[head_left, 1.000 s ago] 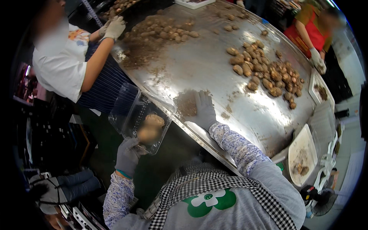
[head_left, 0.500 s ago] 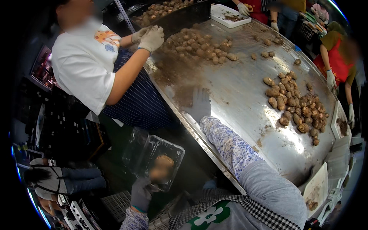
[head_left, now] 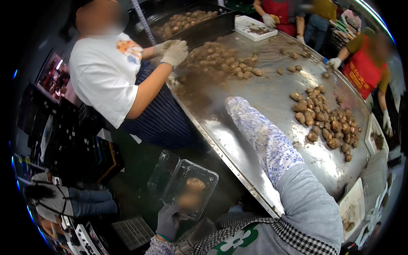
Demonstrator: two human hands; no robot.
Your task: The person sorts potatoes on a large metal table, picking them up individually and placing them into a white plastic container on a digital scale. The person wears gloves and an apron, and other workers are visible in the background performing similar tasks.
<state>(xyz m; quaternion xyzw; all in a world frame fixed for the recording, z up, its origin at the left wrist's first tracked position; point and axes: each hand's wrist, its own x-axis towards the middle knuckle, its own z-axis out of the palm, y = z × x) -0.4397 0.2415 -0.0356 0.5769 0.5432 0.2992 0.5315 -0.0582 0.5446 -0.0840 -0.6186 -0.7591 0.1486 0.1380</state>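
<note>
Pinching the box (head_left: 179, 180) with our left hand (head_left: 168, 222), we should hold it level; right hand (head_left: 216, 100) blurred, fingers we cannot tell.

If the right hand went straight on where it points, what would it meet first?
Likely the loose dirt, then the heap of brown tubers; the right hand is blurred, so its exact line is unclear.

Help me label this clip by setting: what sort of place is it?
Probably a produce sorting or packing room: heaped brown, rounded root vegetables lie on a broad, shiny metal table, several workers wear pale gloves, and the grey-gloved left hand holds an open, clear plastic box.
</note>
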